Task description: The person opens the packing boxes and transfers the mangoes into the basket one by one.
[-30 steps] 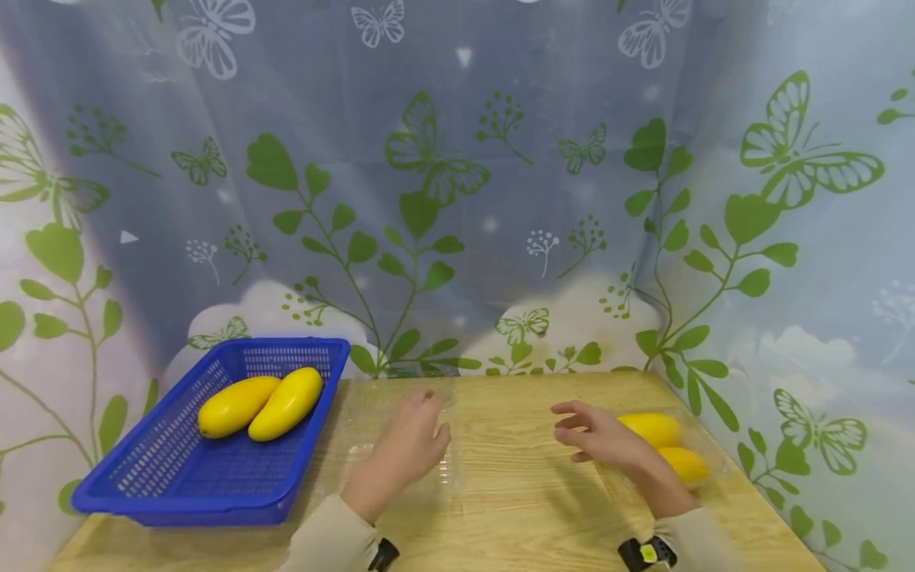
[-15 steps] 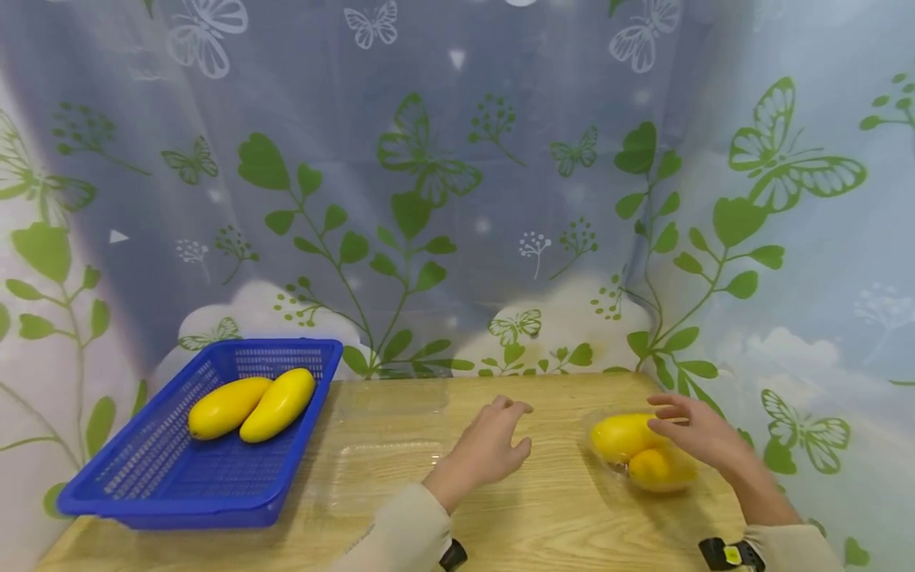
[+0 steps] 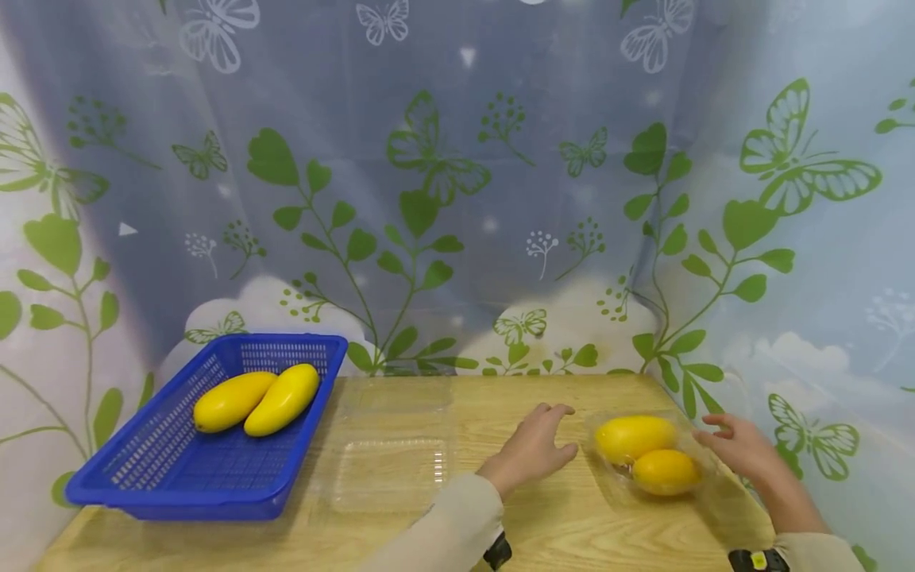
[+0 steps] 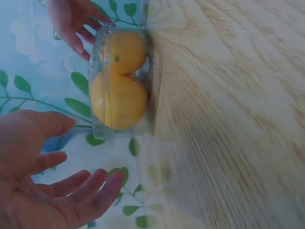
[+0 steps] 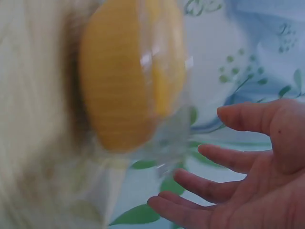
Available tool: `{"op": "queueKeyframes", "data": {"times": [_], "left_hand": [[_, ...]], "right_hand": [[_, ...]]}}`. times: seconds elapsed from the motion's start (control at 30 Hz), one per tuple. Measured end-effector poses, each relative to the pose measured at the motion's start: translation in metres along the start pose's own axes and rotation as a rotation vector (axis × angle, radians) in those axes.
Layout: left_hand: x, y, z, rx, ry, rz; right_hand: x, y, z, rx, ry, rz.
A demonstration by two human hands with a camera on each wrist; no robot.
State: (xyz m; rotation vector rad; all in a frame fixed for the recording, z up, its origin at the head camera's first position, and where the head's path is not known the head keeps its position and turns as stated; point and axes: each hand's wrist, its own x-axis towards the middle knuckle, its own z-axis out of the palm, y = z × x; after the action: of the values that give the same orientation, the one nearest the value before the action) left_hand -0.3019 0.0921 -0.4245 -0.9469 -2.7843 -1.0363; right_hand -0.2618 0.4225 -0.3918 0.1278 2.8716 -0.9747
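Shifting rightward, left hand (image 3: 527, 451), nearer clear box (image 4: 106, 131)

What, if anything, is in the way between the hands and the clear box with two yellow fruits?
Nothing visible blocks the left hand or right hand from the box; its clear plastic encloses the fruits.

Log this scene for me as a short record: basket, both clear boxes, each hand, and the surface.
Basket: blue, far left, two yellow fruits in it
Open box: clear, beside basket, no fruit in it
Filled box: clear, at right, two yellow fruits inside
Left hand: left of filled box, holding nothing
Right hand: right of filled box, holding nothing, contact unclear
Surface: wooden table
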Motion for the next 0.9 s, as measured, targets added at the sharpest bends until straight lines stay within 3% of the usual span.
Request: {"op": "queueKeyframes", "data": {"times": [0.17,0.27,0.4,0.67,0.9], "left_hand": [[0.012,0.009,0.012,-0.078,-0.052,-0.029],[0.015,0.012,0.018,-0.097,-0.076,-0.046],[0.017,0.014,0.024,-0.108,-0.091,-0.054],[0.013,0.012,0.030,-0.116,-0.089,-0.079],[0.010,0.007,0.028,-0.244,-0.071,-0.105]], "right_hand": [[0.005,0.019,0.006,0.135,-0.114,0.089],[0.008,0.022,0.006,0.225,-0.135,0.113],[0.010,0.022,0.005,0.291,-0.135,0.090],[0.012,0.023,0.007,0.302,-0.203,0.030],[0.014,0.019,0.009,0.339,-0.248,0.003]]}}
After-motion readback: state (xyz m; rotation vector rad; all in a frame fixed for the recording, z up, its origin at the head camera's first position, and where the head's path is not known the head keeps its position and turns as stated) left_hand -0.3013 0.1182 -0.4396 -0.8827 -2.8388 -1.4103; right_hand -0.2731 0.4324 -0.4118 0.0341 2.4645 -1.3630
